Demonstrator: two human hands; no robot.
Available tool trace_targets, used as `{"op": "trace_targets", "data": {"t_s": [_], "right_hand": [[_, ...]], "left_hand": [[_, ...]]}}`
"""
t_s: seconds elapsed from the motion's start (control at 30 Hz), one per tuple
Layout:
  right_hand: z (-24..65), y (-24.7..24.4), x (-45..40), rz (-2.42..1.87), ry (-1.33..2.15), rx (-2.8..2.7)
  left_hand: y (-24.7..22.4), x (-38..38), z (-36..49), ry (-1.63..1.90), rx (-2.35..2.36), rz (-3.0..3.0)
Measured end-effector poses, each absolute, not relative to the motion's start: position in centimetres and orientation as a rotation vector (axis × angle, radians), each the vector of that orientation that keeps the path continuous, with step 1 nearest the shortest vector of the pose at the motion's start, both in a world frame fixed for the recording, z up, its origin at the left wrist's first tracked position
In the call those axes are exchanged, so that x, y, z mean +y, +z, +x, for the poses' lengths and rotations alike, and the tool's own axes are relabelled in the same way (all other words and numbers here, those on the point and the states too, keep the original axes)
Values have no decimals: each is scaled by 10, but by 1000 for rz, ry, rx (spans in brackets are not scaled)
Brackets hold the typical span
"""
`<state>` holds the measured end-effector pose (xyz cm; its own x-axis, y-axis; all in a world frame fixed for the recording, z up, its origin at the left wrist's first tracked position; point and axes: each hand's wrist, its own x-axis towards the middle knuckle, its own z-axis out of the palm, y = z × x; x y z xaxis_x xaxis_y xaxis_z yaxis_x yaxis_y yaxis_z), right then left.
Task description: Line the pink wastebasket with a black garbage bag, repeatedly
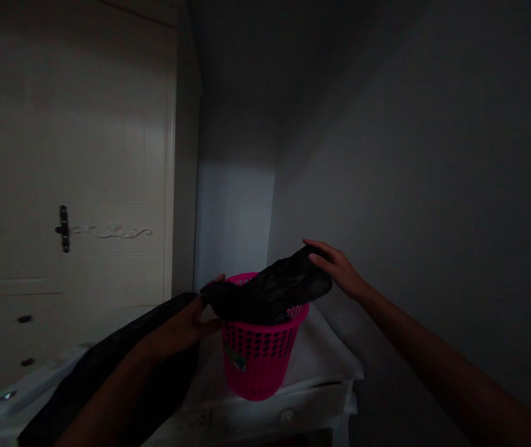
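A pink perforated basket [258,363] stands upright on a white cabinet. Black plastic [277,288] lies bunched across its mouth and sticks out past the rim on the right. My left hand [200,316] is closed on the gathered black plastic at the basket's left rim; more of the dark material hangs beside and below my left forearm. At the upper right end of the bunch, my right hand [333,264] has its thumb and fingers around the plastic. The inside of the basket is mostly covered.
The white cabinet [312,354] has a drawer with a round knob at the front. A large pale wardrobe [116,167] with a dark handle rises on the left. A grey wall [409,167] runs along the right. The room is dim.
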<state>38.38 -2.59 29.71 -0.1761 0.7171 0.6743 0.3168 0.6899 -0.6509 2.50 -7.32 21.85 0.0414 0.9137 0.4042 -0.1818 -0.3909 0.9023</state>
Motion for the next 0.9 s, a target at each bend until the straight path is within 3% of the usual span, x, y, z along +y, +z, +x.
{"op": "trace_targets", "data": {"t_s": [0.07, 0.17, 0.37, 0.57, 0.77, 0.9], "right_hand": [[380, 296, -25, -831, 400, -1827], [373, 298, -27, -807, 368, -1918], [383, 299, -24, -811, 451, -1745], [396, 259, 13, -798, 895, -1540], [322, 236, 28, -516, 1473, -1544], [276, 240, 35, -596, 1517, -1319]], "left_hand": [[223, -81, 35, 1355, 787, 1610], [227, -76, 54, 1422, 771, 1694], [229, -40, 61, 1540, 551, 1049], [232, -30, 50, 1670, 566, 750], [231, -26, 58, 1660, 696, 881], [218, -24, 54, 1541, 790, 1156]]}}
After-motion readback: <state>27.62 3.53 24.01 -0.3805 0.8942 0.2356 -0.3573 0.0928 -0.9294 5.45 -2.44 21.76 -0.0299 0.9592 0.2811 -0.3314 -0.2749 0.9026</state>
